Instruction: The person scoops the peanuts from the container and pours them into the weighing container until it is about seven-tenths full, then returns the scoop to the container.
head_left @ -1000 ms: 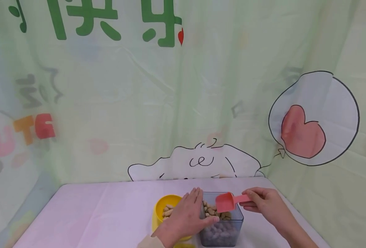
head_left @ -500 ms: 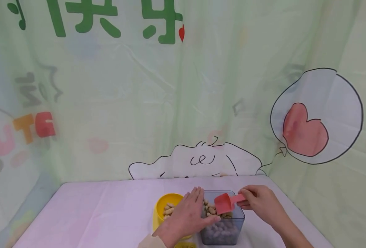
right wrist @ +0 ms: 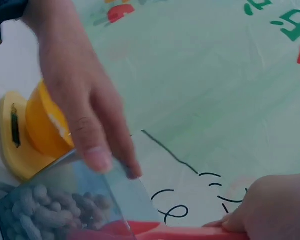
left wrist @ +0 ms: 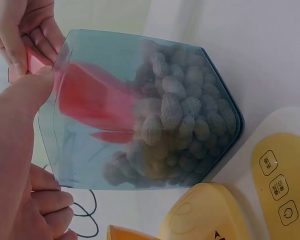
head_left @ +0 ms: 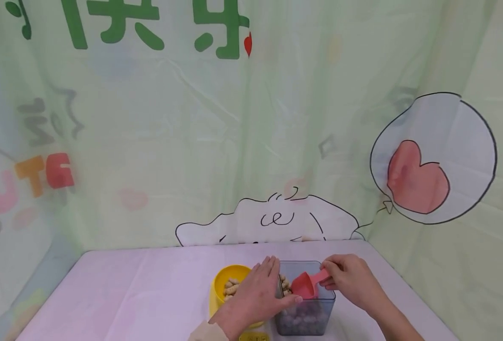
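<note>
Two hands: right (head_left: 348, 280) pinching red scoop (head_left: 303, 285), bowl angled down-left, left (head_left: 257, 296) gripping container (head_left: 325, 303).

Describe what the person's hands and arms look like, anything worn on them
Both hands are bare: no gloves, rings or watch show. The left hand ends in a pale beige sleeve cuff at the wrist. The right hand has a bare forearm, no sleeve in view. Nails look short and unpainted.
</note>
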{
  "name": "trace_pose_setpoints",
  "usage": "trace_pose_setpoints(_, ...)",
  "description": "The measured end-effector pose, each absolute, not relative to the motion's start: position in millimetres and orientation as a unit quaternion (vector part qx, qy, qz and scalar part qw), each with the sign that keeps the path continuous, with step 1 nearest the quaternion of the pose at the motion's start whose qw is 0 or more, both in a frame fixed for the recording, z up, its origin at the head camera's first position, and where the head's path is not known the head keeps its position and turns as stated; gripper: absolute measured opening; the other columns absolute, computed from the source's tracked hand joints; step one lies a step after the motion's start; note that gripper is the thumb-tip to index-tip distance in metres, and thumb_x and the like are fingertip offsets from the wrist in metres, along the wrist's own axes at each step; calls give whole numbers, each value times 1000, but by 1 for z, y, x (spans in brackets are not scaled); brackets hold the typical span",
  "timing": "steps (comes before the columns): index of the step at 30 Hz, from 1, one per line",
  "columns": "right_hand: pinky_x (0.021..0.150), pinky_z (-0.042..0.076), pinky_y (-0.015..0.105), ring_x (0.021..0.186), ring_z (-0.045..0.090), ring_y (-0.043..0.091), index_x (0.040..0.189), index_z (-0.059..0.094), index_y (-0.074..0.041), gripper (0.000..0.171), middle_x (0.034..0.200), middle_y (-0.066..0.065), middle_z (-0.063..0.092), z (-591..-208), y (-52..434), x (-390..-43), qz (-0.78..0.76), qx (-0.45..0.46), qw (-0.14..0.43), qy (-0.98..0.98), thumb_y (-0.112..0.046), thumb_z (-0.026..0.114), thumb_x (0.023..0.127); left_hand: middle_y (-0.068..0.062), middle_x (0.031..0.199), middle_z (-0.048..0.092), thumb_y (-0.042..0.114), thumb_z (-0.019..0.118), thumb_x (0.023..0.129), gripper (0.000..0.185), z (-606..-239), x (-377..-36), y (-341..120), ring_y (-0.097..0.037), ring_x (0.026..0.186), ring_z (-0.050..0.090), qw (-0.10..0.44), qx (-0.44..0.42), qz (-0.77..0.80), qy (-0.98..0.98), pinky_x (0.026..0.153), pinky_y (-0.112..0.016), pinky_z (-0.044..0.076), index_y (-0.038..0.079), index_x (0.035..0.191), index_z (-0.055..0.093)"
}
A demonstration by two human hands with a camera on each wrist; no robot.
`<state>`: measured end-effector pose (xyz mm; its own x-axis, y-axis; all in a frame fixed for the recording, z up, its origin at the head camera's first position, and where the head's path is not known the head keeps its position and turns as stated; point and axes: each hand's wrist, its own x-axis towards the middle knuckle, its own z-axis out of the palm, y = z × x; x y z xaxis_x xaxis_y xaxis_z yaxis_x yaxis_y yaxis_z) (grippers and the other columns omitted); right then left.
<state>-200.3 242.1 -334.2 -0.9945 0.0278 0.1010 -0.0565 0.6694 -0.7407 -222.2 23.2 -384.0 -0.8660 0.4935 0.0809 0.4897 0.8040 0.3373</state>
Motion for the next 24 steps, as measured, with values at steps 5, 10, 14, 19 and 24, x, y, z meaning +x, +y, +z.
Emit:
trace_pose_setpoints(5, 62, 62, 29, 67, 70, 16, 94, 71, 3, 16, 81, 7, 70, -335, 239, -201, 380, 18, 56, -923, -6, 58, 97, -6, 163, 31, 82, 44, 84, 104, -385, -222, 22, -23, 150, 31, 5, 265, 174, 948, 120, -43, 35, 10, 157, 27)
trace_pose_setpoints(10, 63, 62, 33, 69, 72, 20, 98, 70, 7, 18, 83, 10, 72, -334, 240, -206, 407, 26, 2, -913, -5, 56, 98, -7, 163, 29, 81, 42, 85, 103, -386, -223, 21, -23, 150, 31, -2, 268, 170, 948, 120, -42, 34, 10, 157, 26)
trace_pose_setpoints(14, 65, 63, 34, 71, 73, 23, 102, 69, 8, 20, 79, 9, 72, -332, 244, -209, 414, 10, -32, -910, -5, 55, 99, -6, 163, 29, 81, 43, 84, 103, -385, -223, 22, -22, 150, 30, -1, 263, 171, 949, 120, -42, 34, 11, 157, 26)
trace_pose_setpoints(19, 65, 63, 34, 71, 72, 23, 103, 69, 8, 20, 79, 10, 72, -333, 246, -209, 424, 2, -32, -905, -5, 54, 99, -6, 163, 29, 81, 43, 85, 102, -384, -222, 23, -22, 150, 30, 0, 266, 173, 949, 120, -43, 34, 11, 157, 26)
trace_pose_setpoints(24, 65, 62, 31, 71, 72, 20, 103, 70, 7, 18, 84, 10, 72, -339, 242, -203, 444, -7, 15, -896, -4, 56, 98, -7, 163, 30, 81, 46, 84, 103, -384, -222, 23, -23, 150, 31, -1, 262, 180, 948, 120, -44, 34, 11, 157, 27)
